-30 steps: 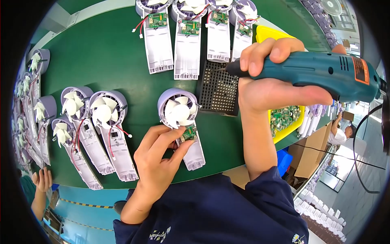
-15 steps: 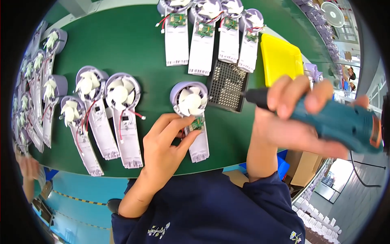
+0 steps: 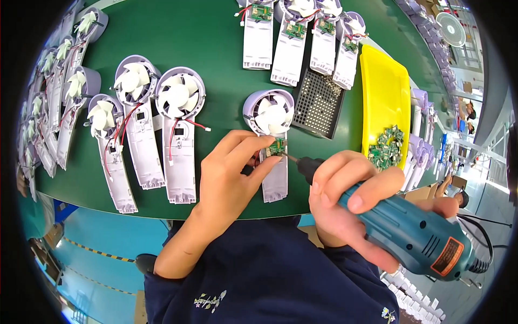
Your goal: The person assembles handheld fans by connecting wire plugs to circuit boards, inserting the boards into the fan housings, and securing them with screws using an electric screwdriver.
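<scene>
My left hand (image 3: 226, 170) pinches a small green circuit board (image 3: 277, 147) between thumb and forefinger. The board lies in the white handle shell of a small fan (image 3: 275, 183), flat on the table below its round lilac fan head. My right hand (image 3: 350, 191) is wrapped round a teal corded electric screwdriver (image 3: 415, 229). Its thin bit points left, with the tip at the board's right edge beside my left thumb; whether a screw sits there is too small to tell. Left of my left hand lie several fan shells (image 3: 181, 156) with red wires and bare handles.
Beyond the fan stands a black perforated screw tray (image 3: 318, 108), partly under fan shells fitted with boards (image 3: 290, 54). A yellow bin (image 3: 386, 81) at right holds loose circuit boards (image 3: 387, 150). More fans (image 3: 81, 86) crowd the left side of the green table (image 3: 216, 38). Another person's arm shows at far left.
My right hand has brought the screwdriver down and left, so its bit now meets the board. My left hand still pinches the board. The whole view has shifted slightly.
</scene>
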Action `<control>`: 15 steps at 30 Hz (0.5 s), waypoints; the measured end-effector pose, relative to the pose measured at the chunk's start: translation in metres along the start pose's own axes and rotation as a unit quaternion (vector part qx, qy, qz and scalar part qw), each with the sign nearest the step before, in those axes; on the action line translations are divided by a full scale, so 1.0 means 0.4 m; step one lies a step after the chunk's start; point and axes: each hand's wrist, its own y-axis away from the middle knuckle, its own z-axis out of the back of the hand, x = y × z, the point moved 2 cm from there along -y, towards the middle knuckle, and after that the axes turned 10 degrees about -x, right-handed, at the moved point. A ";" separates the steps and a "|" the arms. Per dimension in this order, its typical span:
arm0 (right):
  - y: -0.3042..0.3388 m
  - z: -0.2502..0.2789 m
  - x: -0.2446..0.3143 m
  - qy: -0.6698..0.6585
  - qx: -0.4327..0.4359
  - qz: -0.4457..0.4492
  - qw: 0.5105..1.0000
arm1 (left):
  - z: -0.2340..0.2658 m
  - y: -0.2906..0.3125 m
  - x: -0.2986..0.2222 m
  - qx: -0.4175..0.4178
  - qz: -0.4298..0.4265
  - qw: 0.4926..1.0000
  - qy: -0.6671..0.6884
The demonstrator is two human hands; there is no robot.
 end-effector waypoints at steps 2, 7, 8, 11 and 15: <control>0.007 0.000 -0.006 -0.003 -0.004 0.000 1.000 | -0.004 -0.002 -0.003 0.005 0.003 1.000 -0.001; 0.014 -0.012 -0.010 0.001 0.001 0.002 1.000 | -0.001 0.000 0.000 0.009 0.011 1.000 -0.005; 0.013 -0.013 -0.010 0.002 0.003 0.004 1.000 | -0.001 0.000 0.000 0.008 0.012 1.000 -0.005; 0.004 -0.015 -0.004 0.005 0.016 0.005 1.000 | -0.001 -0.004 -0.004 0.003 0.011 1.000 0.000; 0.005 -0.016 -0.012 0.000 0.033 0.011 0.999 | -0.001 -0.002 -0.004 0.004 0.016 1.000 0.005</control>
